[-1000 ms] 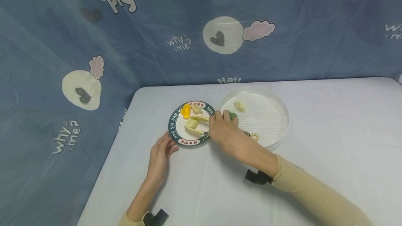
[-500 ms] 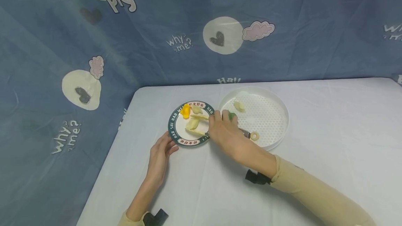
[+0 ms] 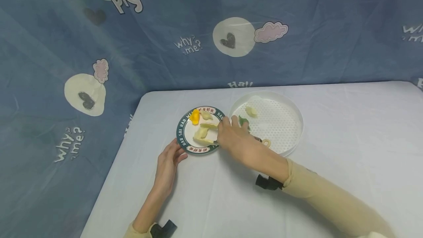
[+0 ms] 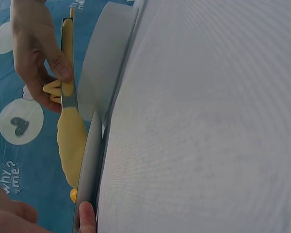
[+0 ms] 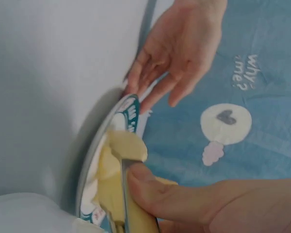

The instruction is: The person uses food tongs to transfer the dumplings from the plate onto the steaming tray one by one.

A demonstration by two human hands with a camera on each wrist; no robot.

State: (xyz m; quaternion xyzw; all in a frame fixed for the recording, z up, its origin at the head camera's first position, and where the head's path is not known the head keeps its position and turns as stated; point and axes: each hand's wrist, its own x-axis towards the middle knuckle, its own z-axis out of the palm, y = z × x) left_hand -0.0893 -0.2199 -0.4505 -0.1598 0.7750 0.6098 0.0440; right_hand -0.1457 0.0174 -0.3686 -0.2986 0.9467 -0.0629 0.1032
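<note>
My right hand (image 3: 235, 139) grips metal tongs with pale yellow tips (image 4: 72, 143), thumb pressed along one handle. The tips reach over a round plate (image 3: 180, 130) with a green lettered rim. Between their spread ends lies a pale yellow dumpling (image 3: 201, 132) on the plate. Behind it sit an orange dumpling (image 3: 195, 117) and another pale dumpling (image 3: 206, 115). My left hand (image 3: 166, 164) holds the plate's near left edge, fingertips on both sides of the rim. In the head view, my right hand hides the middle of the tongs.
Right of the plate stands a round white steamer tray (image 3: 299, 120) with a perforated base. It holds a pale dumpling (image 3: 251, 111) and a green dumpling (image 3: 243, 121), partly covered by my right fingers. A printed blue curtain (image 3: 148, 47) hangs behind the white table.
My right hand and the tongs have shifted slightly left, and the pale dumpling between the tips has moved a little. More of the green dumpling shows. My left hand stays at the plate.
</note>
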